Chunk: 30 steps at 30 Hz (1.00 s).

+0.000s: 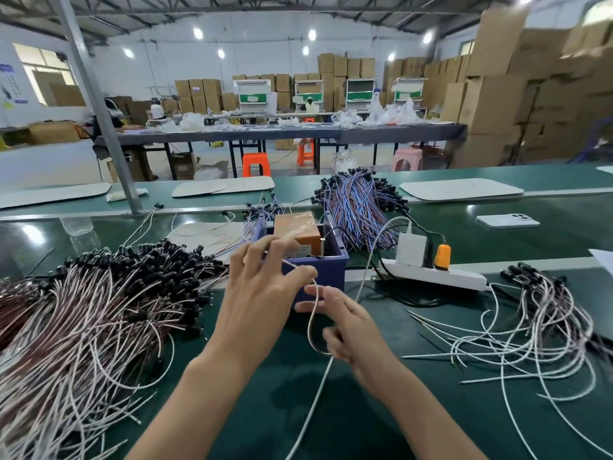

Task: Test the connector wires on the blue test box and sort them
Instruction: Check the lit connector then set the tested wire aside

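**Fingers on one wire at the test box: sorting far from complete**

1. Fingers (265, 247) of the left hand (258, 293) are spread over the open top of the blue test box (328, 273). The thumb and forefinger pinch one end of a single connector wire (313, 313).
2. The wire loops down and to the right. Its lower bend passes into the curled lower fingers of the right hand (351, 333), which hold it. The right forefinger is extended beside the loop.
3. The box stands on the desk (265, 410), directly ahead of both hands. Whether the wire end is in contact with the box terminals cannot be told, as the left hand covers that area.
4. A dense left pile (99, 310) of wires with black connectors lies beside the left arm. A thinner right pile (547, 320) lies spread out well apart from it.
5. Assessment: one wire is under test. If the right pile is the sorted output, only a small share is done and the bulk is left. The bundle of blue-and-red wires (358, 200) behind the box looks untouched.
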{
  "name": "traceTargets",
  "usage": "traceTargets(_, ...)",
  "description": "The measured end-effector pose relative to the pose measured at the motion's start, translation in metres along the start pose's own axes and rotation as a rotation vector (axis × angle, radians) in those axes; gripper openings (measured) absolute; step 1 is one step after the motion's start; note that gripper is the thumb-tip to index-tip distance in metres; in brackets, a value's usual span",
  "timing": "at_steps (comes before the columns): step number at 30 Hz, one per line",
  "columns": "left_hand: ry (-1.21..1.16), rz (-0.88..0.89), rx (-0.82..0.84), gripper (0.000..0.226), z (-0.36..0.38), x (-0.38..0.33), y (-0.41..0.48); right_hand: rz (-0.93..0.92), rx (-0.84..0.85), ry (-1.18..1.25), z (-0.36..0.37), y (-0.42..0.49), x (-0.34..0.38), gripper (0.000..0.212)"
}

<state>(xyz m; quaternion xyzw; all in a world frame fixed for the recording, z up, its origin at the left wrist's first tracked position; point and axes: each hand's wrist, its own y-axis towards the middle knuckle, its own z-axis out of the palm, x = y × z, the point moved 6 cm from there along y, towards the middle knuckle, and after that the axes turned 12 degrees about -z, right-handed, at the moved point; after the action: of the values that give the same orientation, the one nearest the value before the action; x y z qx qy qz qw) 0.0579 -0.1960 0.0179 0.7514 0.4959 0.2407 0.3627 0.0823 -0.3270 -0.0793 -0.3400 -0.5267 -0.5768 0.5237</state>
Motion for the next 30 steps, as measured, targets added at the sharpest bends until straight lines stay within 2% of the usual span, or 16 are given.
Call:
traceTargets(2, -0.032, 0.044, 0.042, 0.024, 0.001, -0.003, 0.003, -0.02, 0.081, 0.028, 0.004, -0.001, 0.0, 0.034)
traceTargets(4, -0.04, 0.072, 0.061, 0.017, 0.002, 0.0, 0.004, -0.036, 0.123, 0.093, 0.004, -0.003, 0.0, 0.039)
traceTargets(9, -0.029, 0.038, 0.08, 0.026, 0.004, 0.003, 0.004, -0.072, 0.119, 0.144, 0.0, -0.003, -0.002, 0.036)
traceTargets(11, -0.158, -0.157, 0.035, 0.03, 0.002, 0.002, -0.001, -0.077, 0.08, 0.13, -0.003, -0.004, -0.002, 0.038)
traceTargets(15, -0.633, -0.721, 0.021, 0.018, 0.014, 0.0, -0.032, -0.131, -0.006, 0.067, -0.008, -0.005, 0.002, 0.037)
traceTargets(18, -0.865, -0.899, 0.118, 0.013, 0.031, -0.008, -0.042, -0.167, -0.015, -0.024, -0.01, -0.009, 0.007, 0.031)
traceTargets(20, -0.996, -0.921, 0.17, 0.016, 0.036, -0.012, -0.04, -0.177, 0.017, -0.049, -0.007, -0.011, 0.009, 0.026)
traceTargets(30, -1.126, -0.898, 0.224, 0.017, 0.037, -0.008, -0.037, -0.11, 0.048, -0.013, -0.002, -0.013, 0.004, 0.022)
